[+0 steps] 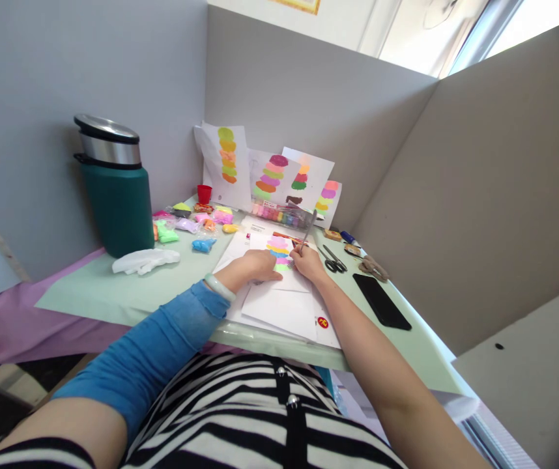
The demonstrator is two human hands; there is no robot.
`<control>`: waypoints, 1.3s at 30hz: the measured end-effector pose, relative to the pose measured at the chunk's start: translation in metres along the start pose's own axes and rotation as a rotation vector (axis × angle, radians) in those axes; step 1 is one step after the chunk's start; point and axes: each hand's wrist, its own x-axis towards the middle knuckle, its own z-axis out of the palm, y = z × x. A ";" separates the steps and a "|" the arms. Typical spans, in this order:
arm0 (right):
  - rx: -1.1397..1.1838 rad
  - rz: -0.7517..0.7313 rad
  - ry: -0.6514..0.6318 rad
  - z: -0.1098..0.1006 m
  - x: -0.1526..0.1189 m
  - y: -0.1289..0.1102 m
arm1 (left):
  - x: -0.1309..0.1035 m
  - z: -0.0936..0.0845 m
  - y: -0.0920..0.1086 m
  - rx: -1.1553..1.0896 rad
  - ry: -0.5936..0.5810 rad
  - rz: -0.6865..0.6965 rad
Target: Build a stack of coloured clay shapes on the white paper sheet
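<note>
A white sheet of paper (295, 281) lies in front of me, with a stack of flattened coloured clay bands (279, 245) in pink, yellow, blue, purple and green on it. My left hand (258, 262) rests on the sheet at the left of the bands, thumb stretched out, holding nothing that I can see. Between the closed fingers of my right hand (305, 259) is a slim metal fork (311, 225). Its handle tilts up and away, and its pronged end is down near the right edge of the lower bands.
Left are a green bottle (118, 208), white tissue (145, 260), clay packets (186, 225) and a red cup (204, 193). Right are scissors (334, 259) and a black phone (382, 301). Painted sheets (264, 170) lean on the back partition (309, 85), behind a colour set (282, 213).
</note>
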 end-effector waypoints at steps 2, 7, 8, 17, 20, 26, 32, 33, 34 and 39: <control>0.000 -0.001 0.002 0.000 0.000 0.000 | 0.000 0.000 0.000 0.001 0.003 0.001; 0.001 -0.011 0.009 0.001 0.000 0.000 | 0.001 0.001 -0.001 -0.002 0.005 0.005; 0.000 -0.013 0.010 0.001 0.000 0.000 | 0.001 0.001 -0.001 0.000 0.006 0.006; 0.000 -0.014 0.004 0.001 -0.001 -0.001 | 0.001 0.002 -0.001 -0.005 0.014 0.003; -0.001 -0.011 0.008 0.000 -0.001 -0.001 | 0.001 0.002 -0.001 -0.011 0.018 0.005; 0.002 -0.019 0.010 0.000 -0.002 -0.001 | 0.000 0.000 0.000 -0.005 0.001 0.002; 0.001 -0.008 0.006 0.001 0.000 -0.001 | -0.001 0.000 0.001 0.003 0.005 -0.004; 0.001 -0.008 0.005 0.001 0.000 0.000 | 0.000 0.000 0.000 0.005 0.008 -0.002; 0.002 -0.008 0.005 0.001 0.000 0.000 | 0.000 0.001 0.000 0.005 0.010 -0.001; -0.002 0.005 0.001 0.002 0.001 0.001 | 0.002 0.003 -0.001 -0.009 0.016 -0.004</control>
